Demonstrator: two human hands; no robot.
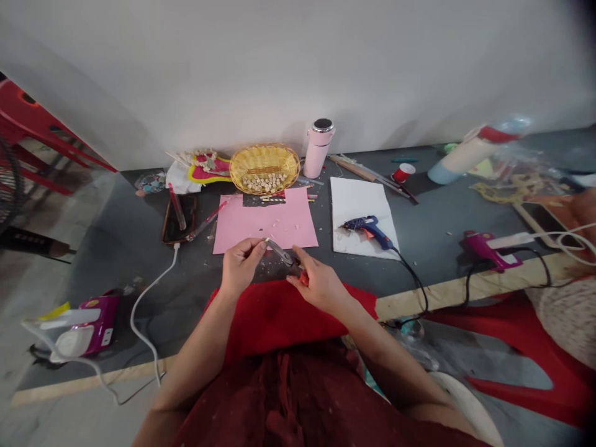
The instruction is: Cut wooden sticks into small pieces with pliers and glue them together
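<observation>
Over the front edge of a pink sheet, my right hand is closed round the red handles of a pair of pliers. The metal jaws point up and left. Thumb and fingers of my left hand pinch together at the jaw tips, where a small pale piece shows. Little pale crumbs lie on the pink sheet. Behind it stands a yellow wicker basket with several small pale pieces inside.
A blue glue gun rests on a white board at right, its cable trailing forward. A pink bottle stands behind. A phone and power strip are left. Another person's hand is at far right.
</observation>
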